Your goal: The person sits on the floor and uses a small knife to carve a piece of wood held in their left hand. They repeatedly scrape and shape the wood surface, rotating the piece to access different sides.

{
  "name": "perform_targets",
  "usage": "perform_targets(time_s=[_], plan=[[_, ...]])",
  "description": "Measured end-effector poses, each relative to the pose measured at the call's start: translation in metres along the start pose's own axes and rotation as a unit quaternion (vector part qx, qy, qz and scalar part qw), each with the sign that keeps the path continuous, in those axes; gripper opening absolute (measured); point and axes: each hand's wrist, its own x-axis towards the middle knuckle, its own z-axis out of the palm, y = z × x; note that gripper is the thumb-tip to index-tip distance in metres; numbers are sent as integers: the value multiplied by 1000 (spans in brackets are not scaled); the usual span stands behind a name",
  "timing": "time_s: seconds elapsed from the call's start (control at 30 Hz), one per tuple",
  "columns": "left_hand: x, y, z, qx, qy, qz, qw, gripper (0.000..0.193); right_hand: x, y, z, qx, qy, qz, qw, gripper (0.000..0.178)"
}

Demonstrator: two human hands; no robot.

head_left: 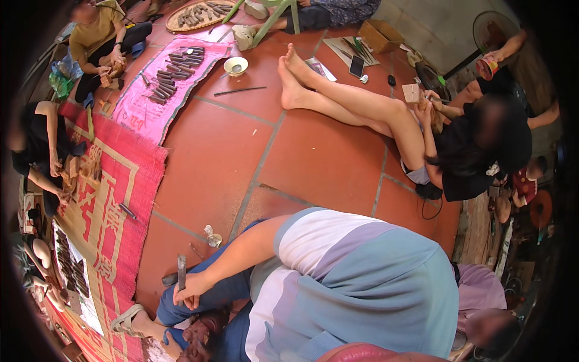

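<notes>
My right hand (190, 291) is closed round a flat, greyish bar-shaped tool (181, 271), held upright above my bent knee in blue trousers. Below it, in the shade between my legs, is a reddish-brown, carved-looking wooden piece (208, 326). My left hand (192, 335) appears wrapped round this piece, though shadow blurs its fingers. A short dark cylinder (169, 280) lies beside my knee, close to the tool.
A red patterned mat (129, 241) covers the left floor, with a small dark tool (127, 210) on it. Dark tools lie in rows on a pink cloth (129, 111), near a bowl (236, 66). A person with outstretched legs (362, 108) sits at right; others work at left.
</notes>
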Motion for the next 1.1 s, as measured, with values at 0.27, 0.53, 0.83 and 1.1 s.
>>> perform_targets(time_s=[0.27,0.53,0.83,1.1], plan=[[-7,-8,-8,-4,9,-8,1000,40,-1,-5,-1,3,11,7,1000,29],[-17,-16,-20,-2,22,-15,1000,39,5,0,3,7,6,11,1000,29],[-29,-22,-25,0,38,-28,999,38,1,2,-3,-8,22,8,1000,31],[-40,-40,-45,20,71,-41,996,37,-2,0,-1,-29,-7,-17,999,33]])
